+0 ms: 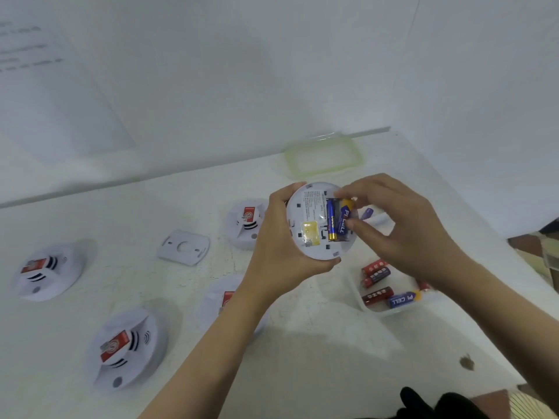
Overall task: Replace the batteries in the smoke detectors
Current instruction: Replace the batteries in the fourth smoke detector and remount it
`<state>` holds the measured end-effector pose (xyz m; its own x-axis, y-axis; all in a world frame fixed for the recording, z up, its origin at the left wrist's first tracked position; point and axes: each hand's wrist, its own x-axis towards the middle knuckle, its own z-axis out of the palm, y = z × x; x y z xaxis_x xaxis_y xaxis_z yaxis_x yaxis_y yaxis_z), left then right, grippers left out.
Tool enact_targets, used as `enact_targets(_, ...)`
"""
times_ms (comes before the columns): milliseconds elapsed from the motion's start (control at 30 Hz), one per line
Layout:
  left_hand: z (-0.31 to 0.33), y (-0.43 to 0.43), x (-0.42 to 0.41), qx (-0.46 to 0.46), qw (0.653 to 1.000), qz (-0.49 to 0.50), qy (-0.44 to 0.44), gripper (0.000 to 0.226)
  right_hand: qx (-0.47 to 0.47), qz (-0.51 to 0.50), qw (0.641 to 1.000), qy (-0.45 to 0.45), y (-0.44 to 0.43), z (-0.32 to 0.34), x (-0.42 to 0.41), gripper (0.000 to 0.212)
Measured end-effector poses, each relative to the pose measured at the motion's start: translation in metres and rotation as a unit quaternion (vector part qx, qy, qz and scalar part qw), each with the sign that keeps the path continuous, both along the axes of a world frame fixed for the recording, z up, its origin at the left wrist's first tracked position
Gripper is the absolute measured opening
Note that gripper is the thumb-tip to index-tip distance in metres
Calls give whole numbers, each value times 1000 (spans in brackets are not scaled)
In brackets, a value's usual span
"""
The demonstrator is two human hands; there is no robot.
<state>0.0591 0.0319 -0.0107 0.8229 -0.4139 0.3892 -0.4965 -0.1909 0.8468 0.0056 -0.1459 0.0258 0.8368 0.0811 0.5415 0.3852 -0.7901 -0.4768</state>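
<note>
- Smoke detector (311, 219), back up, held above the table (332, 373). Left hand (281, 246) is curled round its 9 o'clock rim.
- Right hand (402, 225) pinches a blue battery (344, 217): fingertip on its 12 o'clock end, thumb against its 4 o'clock side.
- The battery sits tilted at the bay's 3 o'clock side, touching the seated battery (331, 219).
- Judged: light, rigid, slick casing, so likely to roll or slip. Best gripped near the ends, then pressed flat.
</note>
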Motion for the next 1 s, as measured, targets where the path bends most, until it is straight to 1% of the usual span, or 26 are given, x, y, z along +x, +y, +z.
enact_targets(100, -5, -11, -3, 9, 1000, -11, 2, 97, -54, 28, 998, 13, -17, -3, -3, 28)
enact_targets(233, -4, -24, -5, 11, 1000, -16, -5, 96, -88, 28, 994, 62, -36, 5, -8, 17)
enact_targets(333, -4, -30, -3, 10, 1000, -12, -21, 96, -48, 21, 997, 59, -47, 8, -14, 13)
enact_targets(400, -5, -33, -1, 13, 1000, -4, -27, 100, -15, 12, 999, 51, -53, 7, -19, 14)
enact_targets(467, -6, -34, 0, 14, 1000, 1, -23, 102, 12, 10, 998, 66, -59, 3, -25, 16)
enact_targets(533, -8, -35, 1, 17, 1000, 1, -16, 104, 13, 20, 994, 105, -67, -5, -30, 19)
enact_targets(600, -10, -36, 1, 20, 1000, -4, -10, 105, -6, 30, 989, 145, -72, -14, -34, 22)
enact_targets(667, -11, -38, 0, 24, 1000, -15, -5, 103, -23, 18, 989, 147, -72, -19, -36, 22)
enact_targets(767, -8, -44, -5, 35, 999, -24, -4, 99, -48, -19, 994, 97, -66, -15, -34, 51)
enact_targets(833, -6, -47, -8, 45, 999, -26, -5, 97, -63, -28, 993, 93, -61, -8, -29, 65)
enact_targets(900, -3, -49, -10, 56, 998, -29, -9, 95, -102, -20, 988, 110, -59, -3, -26, 73)
enact_targets(1000, 0, -51, -12, 82, 996, -31, -20, 94, -158, 0, 980, 123, -60, 1, -21, 73)
